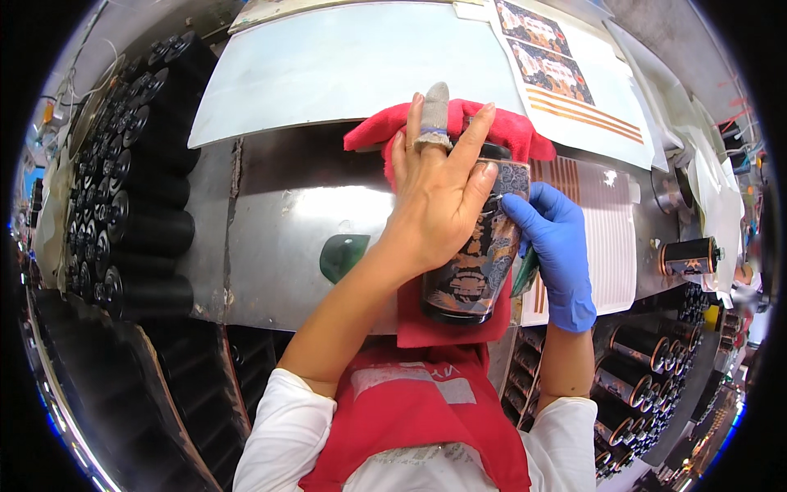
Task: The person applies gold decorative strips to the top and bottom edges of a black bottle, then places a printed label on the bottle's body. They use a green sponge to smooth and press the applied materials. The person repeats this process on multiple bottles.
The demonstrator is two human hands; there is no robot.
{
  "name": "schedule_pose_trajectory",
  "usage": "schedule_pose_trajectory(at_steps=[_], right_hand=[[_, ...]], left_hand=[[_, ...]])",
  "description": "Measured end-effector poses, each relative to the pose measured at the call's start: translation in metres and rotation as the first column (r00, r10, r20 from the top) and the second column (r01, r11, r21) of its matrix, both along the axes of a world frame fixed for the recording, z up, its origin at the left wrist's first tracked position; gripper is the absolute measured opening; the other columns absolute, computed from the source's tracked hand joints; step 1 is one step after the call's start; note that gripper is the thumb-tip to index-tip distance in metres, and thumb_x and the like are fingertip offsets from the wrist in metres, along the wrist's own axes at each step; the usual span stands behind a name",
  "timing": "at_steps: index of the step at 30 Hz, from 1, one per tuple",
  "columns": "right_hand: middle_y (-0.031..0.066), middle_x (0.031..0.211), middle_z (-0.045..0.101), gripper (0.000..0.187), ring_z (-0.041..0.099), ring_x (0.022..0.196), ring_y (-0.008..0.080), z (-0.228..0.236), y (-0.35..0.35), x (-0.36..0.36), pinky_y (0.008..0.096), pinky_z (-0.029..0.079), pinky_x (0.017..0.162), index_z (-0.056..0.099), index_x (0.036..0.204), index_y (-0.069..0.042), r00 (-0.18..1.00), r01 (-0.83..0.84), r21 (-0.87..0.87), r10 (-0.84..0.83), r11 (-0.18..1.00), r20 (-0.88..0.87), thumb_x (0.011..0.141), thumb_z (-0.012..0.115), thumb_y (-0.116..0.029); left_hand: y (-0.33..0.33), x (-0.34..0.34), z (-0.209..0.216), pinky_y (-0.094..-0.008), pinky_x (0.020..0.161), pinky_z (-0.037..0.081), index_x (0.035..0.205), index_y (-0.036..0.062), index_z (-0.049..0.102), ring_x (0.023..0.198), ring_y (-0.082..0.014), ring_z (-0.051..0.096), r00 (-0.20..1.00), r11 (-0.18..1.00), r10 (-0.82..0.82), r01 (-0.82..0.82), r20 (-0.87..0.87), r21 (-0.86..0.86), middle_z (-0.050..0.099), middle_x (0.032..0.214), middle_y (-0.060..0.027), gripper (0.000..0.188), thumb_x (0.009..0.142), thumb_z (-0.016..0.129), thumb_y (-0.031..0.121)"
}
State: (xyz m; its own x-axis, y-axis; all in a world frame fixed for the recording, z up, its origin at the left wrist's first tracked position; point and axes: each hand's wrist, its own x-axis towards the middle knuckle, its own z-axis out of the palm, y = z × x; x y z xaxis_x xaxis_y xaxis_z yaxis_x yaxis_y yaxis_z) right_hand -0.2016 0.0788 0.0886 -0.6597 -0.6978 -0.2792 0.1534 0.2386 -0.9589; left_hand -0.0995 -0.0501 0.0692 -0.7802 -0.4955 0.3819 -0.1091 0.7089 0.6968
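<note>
A black canister (467, 283) with an ornate patterned wrap lies tilted on a red cloth (410, 316). My left hand (434, 201), bare but for a grey cover on one finger, rests across its upper left side, fingers stretched and spread. My right hand (557, 246), in a blue glove, is at the wrap's right edge. Its thumb and forefinger touch the wrap, and the other fingers curl around a green scraper (525, 275), partly hidden. Another green piece (343, 256) lies on the metal table, left of the canister.
Black canisters (152, 234) are stacked at the left. Wrapped ones (631, 348) stand in rows at the lower right, and one canister (689, 257) lies on the table's right. Pale sheeting (352, 66), printed sheets (541, 57) and a striped backing sheet (607, 238) lie around the cloth.
</note>
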Motion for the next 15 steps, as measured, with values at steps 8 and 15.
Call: schedule_pose_trajectory(at_steps=[8,15], right_hand=[[-0.0017,0.075,0.060,0.020,0.048,0.061,0.0012,0.004,-0.006,-0.007,0.0168,0.040,0.054,0.062,0.095,-0.001,0.997,-0.038,-0.034,0.035,0.999,-0.074,0.081,0.068,-0.014],[0.0032,0.081,0.065,0.016,0.058,0.072,0.0067,0.004,-0.009,-0.012,0.0200,0.046,0.066,0.062,0.093,0.001,0.997,-0.042,-0.037,0.039,0.998,-0.069,0.081,0.067,-0.009]], left_hand=[[0.027,0.025,-0.017,-0.0403,0.110,0.008,0.143,-0.0023,0.006,0.138,-0.0365,0.002,0.983,0.972,0.040,0.004,-0.181,0.234,0.001,0.147,-0.0291,0.083,0.083,0.061,0.016],[0.049,0.044,-0.008,-0.0437,0.110,0.010,0.143,-0.0030,0.003,0.137,-0.0437,0.003,0.998,0.968,0.006,0.008,-0.055,0.250,0.000,0.145,-0.0331,0.094,0.079,0.066,0.023]])
